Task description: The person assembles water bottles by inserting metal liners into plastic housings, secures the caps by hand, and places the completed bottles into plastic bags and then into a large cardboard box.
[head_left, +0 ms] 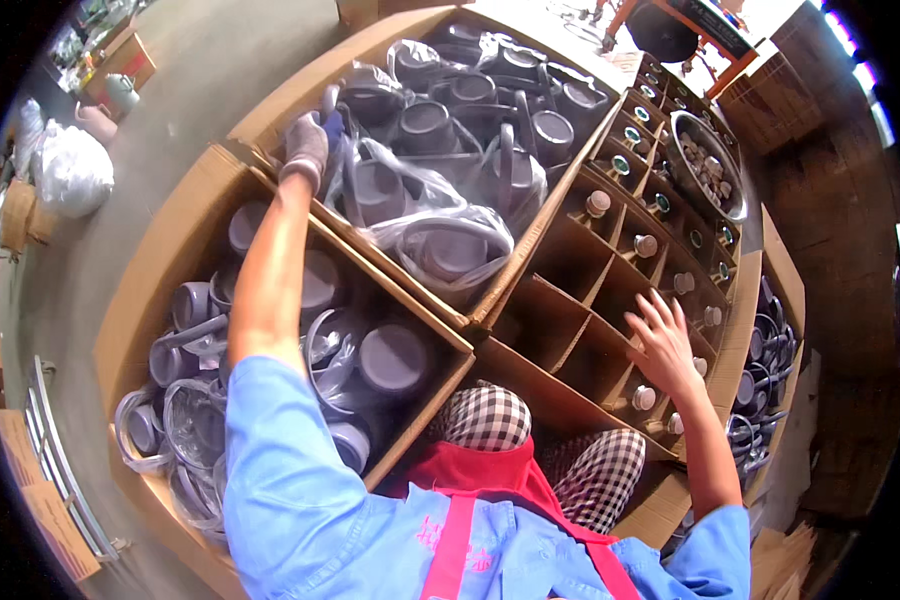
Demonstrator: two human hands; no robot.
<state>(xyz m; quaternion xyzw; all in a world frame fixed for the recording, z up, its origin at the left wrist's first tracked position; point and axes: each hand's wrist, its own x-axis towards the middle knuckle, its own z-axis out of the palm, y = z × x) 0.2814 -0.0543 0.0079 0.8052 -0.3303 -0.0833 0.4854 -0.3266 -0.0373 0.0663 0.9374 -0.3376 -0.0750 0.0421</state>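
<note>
My left hand (308, 148), in a grey glove, reaches to the left side of the far open carton (370, 35). Its fingers are curled beside a patch of blue and the grey plastic parts; what lies in them is hidden. That carton is full of grey-purple round plastic parts (425, 125) with loop handles, several under clear plastic bags (390, 215). Bare and with fingers spread, my right hand (665, 345) is over the cardboard dividers (585, 335) of a partitioned carton. Pale round-topped pieces (644, 398) stand in some of its cells near the hand.
A nearer left carton (160, 245) holds more grey handled parts (395, 358). On the partitioned carton's far end rests a metal bowl (738, 205) of brownish lumps. Another carton of grey parts (760, 350) stands at the right. A white bag (75, 170) lies on the floor at left.
</note>
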